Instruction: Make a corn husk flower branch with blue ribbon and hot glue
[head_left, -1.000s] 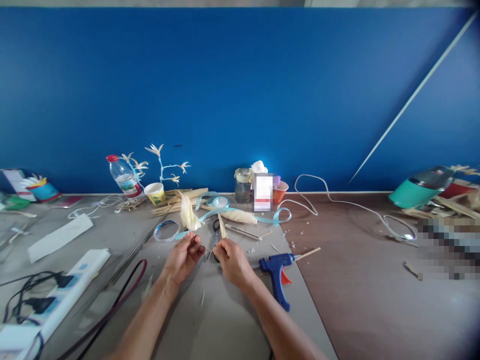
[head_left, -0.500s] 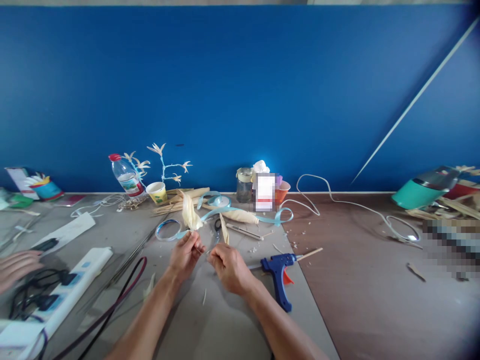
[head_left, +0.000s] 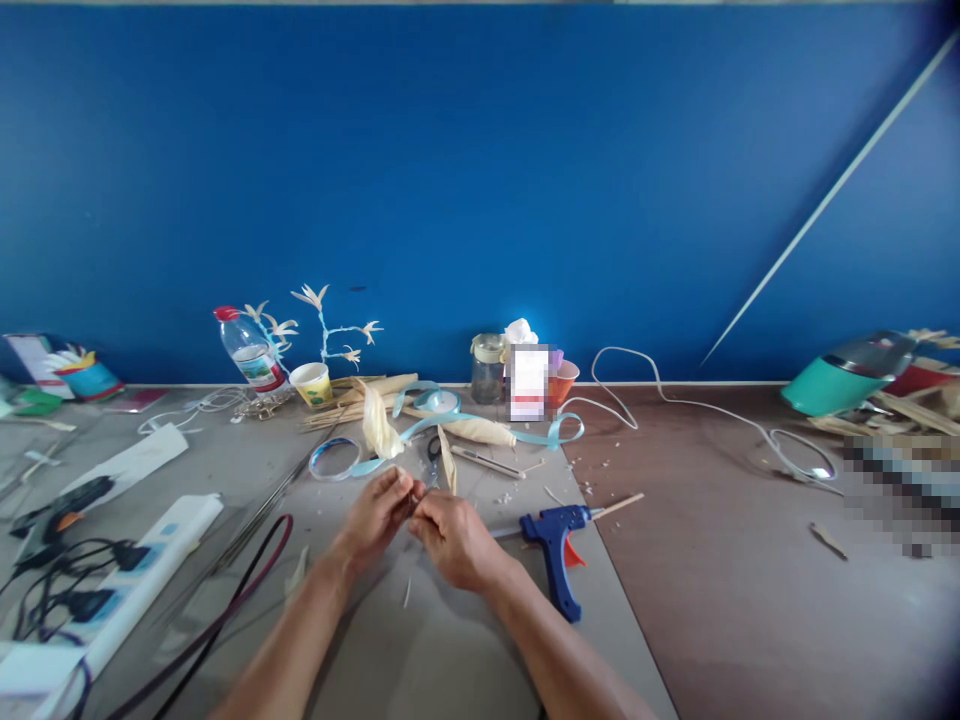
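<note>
My left hand (head_left: 379, 515) and my right hand (head_left: 454, 535) meet over the grey mat (head_left: 405, 660), fingertips pinched close together. What they hold between them is too small and too hidden to name. Just beyond my left fingers stands a pale, crumpled husk piece (head_left: 381, 428). Behind my right hand lie a narrow husk strip (head_left: 448, 462) and scissors (head_left: 434, 448), partly covered. Light blue ribbon (head_left: 480, 424) winds around a rolled husk (head_left: 476, 430) and a craft knife (head_left: 489, 462). Right of my right hand rests a blue glue gun (head_left: 559, 545) with an orange trigger.
A power strip (head_left: 142, 580) with black cables and a second, dark glue gun (head_left: 64, 515) are at left. Along the blue partition stand a bottle (head_left: 255, 355), a yellow paper cup (head_left: 311, 385), a glass jar (head_left: 489, 372) and an orange cup (head_left: 562, 382).
My hands have drawn closer, fingertips now touching. Another person's hand at the far left has left the view, uncovering the dark glue gun. The view shifted slightly.
</note>
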